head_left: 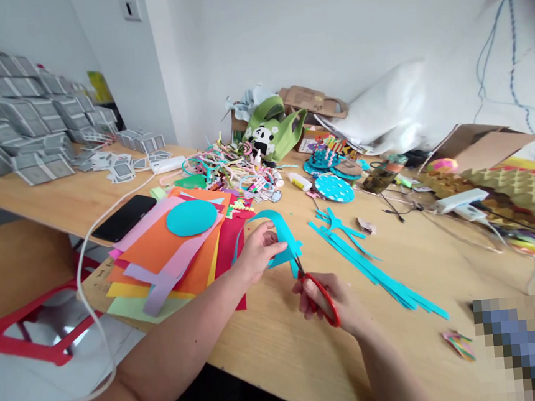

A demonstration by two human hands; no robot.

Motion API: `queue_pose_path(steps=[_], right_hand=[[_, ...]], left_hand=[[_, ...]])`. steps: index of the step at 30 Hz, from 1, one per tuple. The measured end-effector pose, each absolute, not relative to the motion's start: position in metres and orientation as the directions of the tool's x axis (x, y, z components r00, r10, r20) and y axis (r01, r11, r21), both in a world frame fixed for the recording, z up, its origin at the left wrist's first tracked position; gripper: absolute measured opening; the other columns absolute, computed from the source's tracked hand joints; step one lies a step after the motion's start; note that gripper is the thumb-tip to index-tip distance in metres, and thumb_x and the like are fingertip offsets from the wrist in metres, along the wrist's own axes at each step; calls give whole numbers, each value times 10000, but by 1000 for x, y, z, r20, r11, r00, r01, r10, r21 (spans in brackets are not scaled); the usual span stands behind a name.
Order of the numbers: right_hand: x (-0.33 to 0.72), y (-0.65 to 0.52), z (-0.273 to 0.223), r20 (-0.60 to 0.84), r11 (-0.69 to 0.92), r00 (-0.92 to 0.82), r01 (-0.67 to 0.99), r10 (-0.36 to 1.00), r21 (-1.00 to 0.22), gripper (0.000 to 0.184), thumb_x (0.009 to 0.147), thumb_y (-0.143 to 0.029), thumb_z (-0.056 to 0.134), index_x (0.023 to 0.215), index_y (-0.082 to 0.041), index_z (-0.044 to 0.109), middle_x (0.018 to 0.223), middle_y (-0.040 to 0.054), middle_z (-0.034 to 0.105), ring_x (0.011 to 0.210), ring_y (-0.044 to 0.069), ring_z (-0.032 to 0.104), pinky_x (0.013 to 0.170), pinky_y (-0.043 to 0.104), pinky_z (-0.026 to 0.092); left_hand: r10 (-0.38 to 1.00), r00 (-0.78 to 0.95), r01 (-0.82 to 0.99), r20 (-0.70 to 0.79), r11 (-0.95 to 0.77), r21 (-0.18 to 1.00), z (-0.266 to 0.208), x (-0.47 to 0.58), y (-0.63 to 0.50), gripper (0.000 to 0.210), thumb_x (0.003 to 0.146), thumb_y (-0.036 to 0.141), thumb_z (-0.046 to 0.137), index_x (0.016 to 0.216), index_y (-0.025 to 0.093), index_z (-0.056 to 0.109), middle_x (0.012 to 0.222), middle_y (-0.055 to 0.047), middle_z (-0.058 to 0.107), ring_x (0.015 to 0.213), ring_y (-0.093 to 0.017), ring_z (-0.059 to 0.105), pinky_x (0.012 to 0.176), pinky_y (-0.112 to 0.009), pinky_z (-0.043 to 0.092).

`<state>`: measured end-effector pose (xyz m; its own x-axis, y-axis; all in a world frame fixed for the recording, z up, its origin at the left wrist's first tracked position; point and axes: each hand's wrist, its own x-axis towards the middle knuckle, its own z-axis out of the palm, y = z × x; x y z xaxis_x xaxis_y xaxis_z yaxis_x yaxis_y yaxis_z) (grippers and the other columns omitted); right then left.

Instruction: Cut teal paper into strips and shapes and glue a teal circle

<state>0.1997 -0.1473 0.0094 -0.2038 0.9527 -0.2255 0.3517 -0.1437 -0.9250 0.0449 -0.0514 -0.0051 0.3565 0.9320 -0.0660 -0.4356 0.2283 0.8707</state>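
The fingers [266, 227] of the left hand [256, 257] pinch a blue paper [282, 227], with the thumb on one side and the other fingers curled close to it. The paper bends up in a loop over the worktop [281, 355], between the pile of colored paper [145, 252] and the cut blue strips [372, 272]. The right hand [346, 306] has its fingers wrapped around the red handles of the scissors [336, 317], thumb and fingers near each other, so the grip looks almost squeezed together. The blades point away from the body and meet the near, lower end of the paper. I cannot tell just how far apart the blades are. The step looks like snipping the blue paper. To do it well, I think the left hand should pull the paper a bit flat, because a floppy loop can make the cut wiggle. Small, slow snips would be best, and the left fingers should stay back from the sharp tips.
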Motion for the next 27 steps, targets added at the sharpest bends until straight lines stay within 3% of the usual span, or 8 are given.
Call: queue_pose_path(steps=[8,27], right_hand=[[199,-146,8,-254,-175,-185,360,949,-916,561,760,-718,508,672,-165,521,570,56,637,461,138,606,416,216,382],[200,-145,3,-294,-231,-135,355,946,-906,495,744,-647,591,644,-167,524,526,29,627,421,125,575,421,210,374]], left_hand=[[909,412,-431,-62,254,866,-6,46,-53,588,575,282,786,1086,187,511,776,22,585,634,-134,585,552,-267,491],[909,411,-462,-69,274,843,-4,48,-55,553,570,227,766,1046,201,485,786,31,549,668,-152,595,546,-319,545]])
